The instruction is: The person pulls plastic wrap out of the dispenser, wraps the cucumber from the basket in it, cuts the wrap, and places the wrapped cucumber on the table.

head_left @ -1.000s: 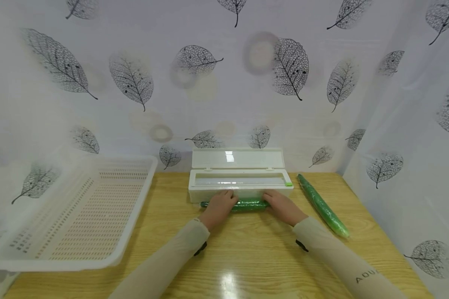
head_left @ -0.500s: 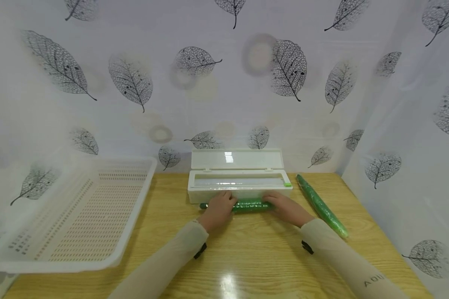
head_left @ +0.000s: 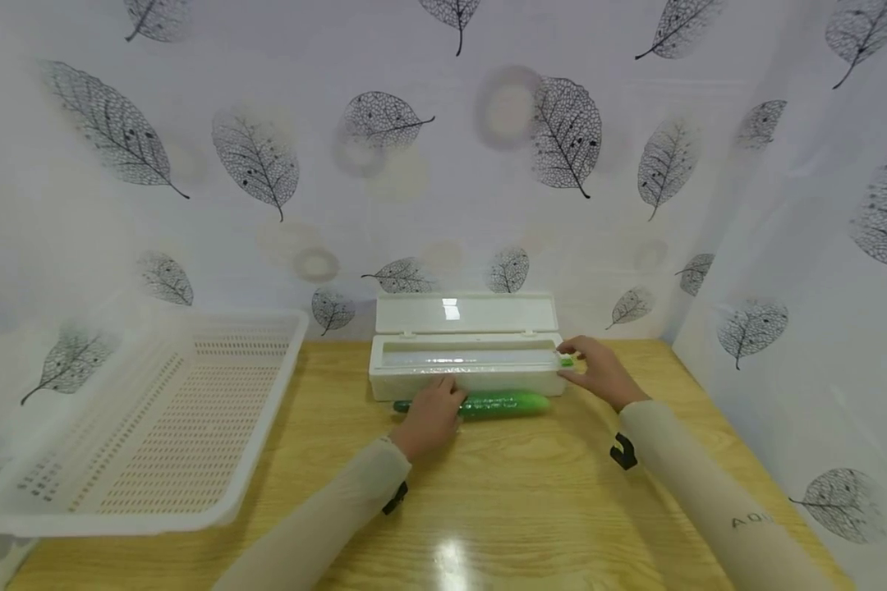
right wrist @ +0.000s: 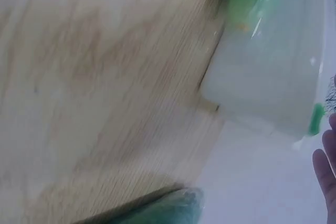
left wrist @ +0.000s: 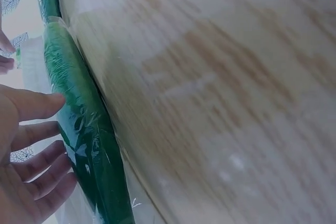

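Observation:
A plastic-wrapped cucumber (head_left: 506,404) lies along the front of a white cling film dispenser (head_left: 488,384), whose lid (head_left: 466,313) stands raised. My left hand (head_left: 430,417) rests over the cucumber's left half. In the left wrist view, its thumb (left wrist: 44,105) and loosely bent fingers touch the cucumber's upper side. At the dispenser's right end, my right hand (head_left: 602,373) reaches around the green slider (head_left: 567,361), thumb and fingers apart. The right wrist view shows a gap between those fingers (right wrist: 324,163) and the slider. A second cucumber (right wrist: 163,208) is hidden by the right arm in the head view.
A large white perforated basket (head_left: 229,492) stands on the left of the wooden table (head_left: 488,509). Behind and to the right hangs a leaf-patterned sheet (head_left: 414,197), close against the table's edges.
My right hand has left the cucumber's right end and moved up and right to the green slider, baring the light green tip. The left hand keeps its place on the cucumber.

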Available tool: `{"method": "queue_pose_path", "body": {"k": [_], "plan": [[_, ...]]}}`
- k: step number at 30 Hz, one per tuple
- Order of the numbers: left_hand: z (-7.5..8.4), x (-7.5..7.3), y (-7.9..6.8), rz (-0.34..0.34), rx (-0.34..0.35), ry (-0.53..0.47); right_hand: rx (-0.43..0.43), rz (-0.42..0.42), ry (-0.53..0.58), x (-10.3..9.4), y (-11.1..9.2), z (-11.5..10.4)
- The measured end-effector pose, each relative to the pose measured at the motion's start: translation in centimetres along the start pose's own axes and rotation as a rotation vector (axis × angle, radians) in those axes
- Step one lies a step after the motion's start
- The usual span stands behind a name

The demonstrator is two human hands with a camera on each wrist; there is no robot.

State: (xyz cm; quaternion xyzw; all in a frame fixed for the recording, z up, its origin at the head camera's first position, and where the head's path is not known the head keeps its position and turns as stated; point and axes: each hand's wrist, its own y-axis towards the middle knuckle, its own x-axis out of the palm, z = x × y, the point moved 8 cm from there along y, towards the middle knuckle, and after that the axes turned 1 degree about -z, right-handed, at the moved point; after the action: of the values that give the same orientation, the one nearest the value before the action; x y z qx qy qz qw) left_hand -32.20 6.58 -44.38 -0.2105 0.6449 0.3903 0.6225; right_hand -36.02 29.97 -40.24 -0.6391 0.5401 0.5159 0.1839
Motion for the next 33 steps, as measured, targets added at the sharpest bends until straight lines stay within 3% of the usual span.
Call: {"method": "queue_pose_path", "body": {"k": [13,25,33], "plan": [[0.4,-0.3,-0.4,0.037,0.010,0.036,0.059,-0.211,0.070,1.9,1.9,2.3],[0.6,0.1,-0.8,0.036,0.011,0.022,0.041,-0.241,0.046,2.7,1.9,2.3],[0.6,-0.6,-0.8,0.086,0.012,0.013,-0.042,-0.166,0.052,2.5,2.0,2.0]]}}
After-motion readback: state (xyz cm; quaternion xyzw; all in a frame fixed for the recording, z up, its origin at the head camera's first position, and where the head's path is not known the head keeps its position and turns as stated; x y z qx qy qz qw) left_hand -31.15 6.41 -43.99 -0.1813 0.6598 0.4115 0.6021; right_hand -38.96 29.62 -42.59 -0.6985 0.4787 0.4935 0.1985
